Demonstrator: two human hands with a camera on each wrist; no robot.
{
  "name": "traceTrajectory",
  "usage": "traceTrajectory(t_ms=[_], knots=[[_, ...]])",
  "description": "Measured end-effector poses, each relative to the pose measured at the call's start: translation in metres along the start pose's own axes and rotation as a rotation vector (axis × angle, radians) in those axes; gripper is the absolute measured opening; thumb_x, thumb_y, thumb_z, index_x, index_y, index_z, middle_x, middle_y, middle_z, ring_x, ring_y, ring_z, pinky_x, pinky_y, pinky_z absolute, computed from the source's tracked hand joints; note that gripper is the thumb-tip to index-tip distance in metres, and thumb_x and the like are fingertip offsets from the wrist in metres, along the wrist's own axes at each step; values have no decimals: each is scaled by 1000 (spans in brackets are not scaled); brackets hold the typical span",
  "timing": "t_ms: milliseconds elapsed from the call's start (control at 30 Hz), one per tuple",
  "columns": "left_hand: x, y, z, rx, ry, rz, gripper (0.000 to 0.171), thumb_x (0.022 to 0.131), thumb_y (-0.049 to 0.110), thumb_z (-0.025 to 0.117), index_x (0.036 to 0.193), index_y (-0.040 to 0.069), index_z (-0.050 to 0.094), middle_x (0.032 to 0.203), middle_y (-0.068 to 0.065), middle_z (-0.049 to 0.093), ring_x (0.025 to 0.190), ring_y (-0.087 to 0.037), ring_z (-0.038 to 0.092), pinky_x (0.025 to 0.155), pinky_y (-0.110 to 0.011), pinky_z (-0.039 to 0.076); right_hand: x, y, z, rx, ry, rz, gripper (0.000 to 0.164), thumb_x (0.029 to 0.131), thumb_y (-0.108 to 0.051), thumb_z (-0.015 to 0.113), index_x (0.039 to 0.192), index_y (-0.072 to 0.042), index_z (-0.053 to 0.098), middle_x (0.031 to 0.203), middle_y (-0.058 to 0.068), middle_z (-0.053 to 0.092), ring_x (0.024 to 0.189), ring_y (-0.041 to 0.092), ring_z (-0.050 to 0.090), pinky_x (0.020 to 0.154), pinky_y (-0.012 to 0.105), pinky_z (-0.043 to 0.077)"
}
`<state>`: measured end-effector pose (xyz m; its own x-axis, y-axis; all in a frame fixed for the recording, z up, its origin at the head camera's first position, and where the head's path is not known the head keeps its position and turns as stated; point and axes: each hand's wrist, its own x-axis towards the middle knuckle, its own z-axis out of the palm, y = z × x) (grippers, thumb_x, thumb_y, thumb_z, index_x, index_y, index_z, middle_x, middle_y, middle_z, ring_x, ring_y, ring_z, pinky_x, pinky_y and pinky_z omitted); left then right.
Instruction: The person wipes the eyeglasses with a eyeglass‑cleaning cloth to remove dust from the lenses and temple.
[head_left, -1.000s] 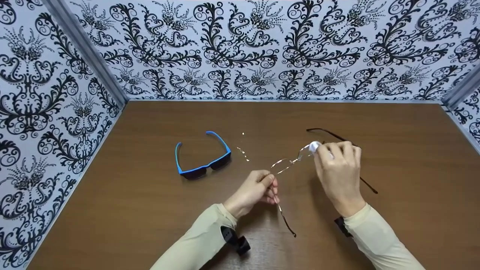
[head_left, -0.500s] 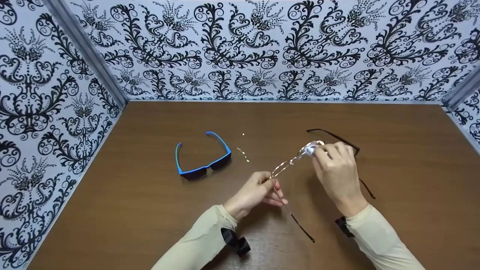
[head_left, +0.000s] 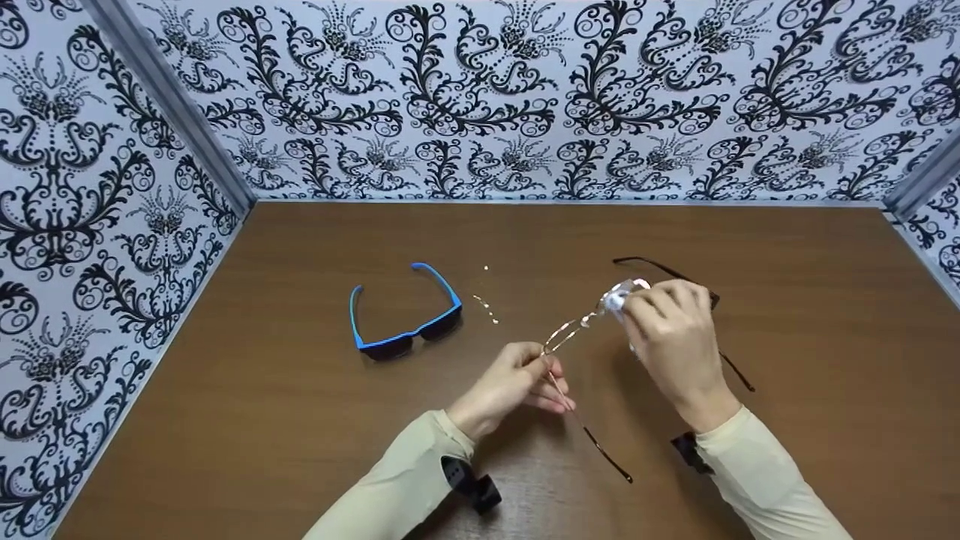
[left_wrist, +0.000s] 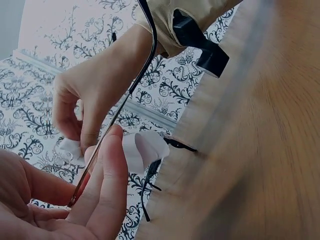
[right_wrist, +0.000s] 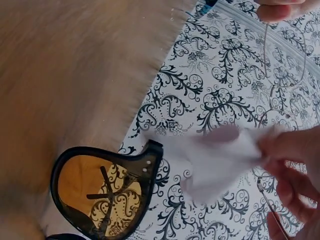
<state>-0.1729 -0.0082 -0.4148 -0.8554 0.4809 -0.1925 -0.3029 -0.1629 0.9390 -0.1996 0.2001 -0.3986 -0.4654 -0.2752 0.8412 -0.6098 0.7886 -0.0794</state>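
Observation:
My left hand (head_left: 510,384) pinches thin metal-framed eyeglasses (head_left: 606,454) near one hinge, above the table. One temple arm with a dark tip slants down past the left fingers. At the other end of the frame, my right hand (head_left: 679,349) pinches a white cloth (head_left: 615,301) against the far lens. The cloth (right_wrist: 215,165) hangs loose below the fingers in the right wrist view, blurred. Right-hand fingers partly hide that lens. In the left wrist view, the left fingers (left_wrist: 112,180) lie along the temple arm, and the cloth (left_wrist: 142,150) shows beyond them.
Blue-framed sunglasses (head_left: 409,334) lie on the brown table (head_left: 300,450) to the left. Small bright specks (head_left: 486,305) sit beside them. Dark-framed glasses (head_left: 651,262) with amber lenses rest behind and under the right hand. Patterned walls (head_left: 480,97) bound the table.
The eyeglasses have tilted, their free temple tip swinging right, and some left fingers have extended. My right hand and the cloth have shifted slightly left along the far lens.

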Motion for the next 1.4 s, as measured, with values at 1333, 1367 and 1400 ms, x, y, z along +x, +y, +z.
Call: traceTrajectory(t_ms=[1333, 1367, 1400], knots=[[3, 0, 5, 46, 7, 28, 22, 98, -4, 36, 82, -4, 51, 69, -10, 57, 57, -16, 65, 60, -31, 57, -1, 1, -3, -103, 115, 109, 5, 78, 4, 69, 80, 3, 64, 76, 18, 62, 89, 42, 52, 89, 60, 33], [3, 0, 5, 43, 11, 33, 22, 98, -4, 36, 82, -4, 51, 69, -10, 57, 57, -16, 64, 60, -30, 57, -1, 1, -3, -76, 120, 105, 7, 77, 3, 71, 80, 3, 65, 76, 17, 63, 90, 41, 52, 89, 60, 34], [3, -1, 5, 41, 17, 39, 22, 99, -4, 36, 82, -3, 51, 69, -10, 57, 57, -15, 64, 60, -30, 57, 0, 1, -2, -51, 117, 87, 8, 77, 2, 72, 81, 3, 65, 77, 17, 63, 90, 41, 52, 88, 59, 34]])
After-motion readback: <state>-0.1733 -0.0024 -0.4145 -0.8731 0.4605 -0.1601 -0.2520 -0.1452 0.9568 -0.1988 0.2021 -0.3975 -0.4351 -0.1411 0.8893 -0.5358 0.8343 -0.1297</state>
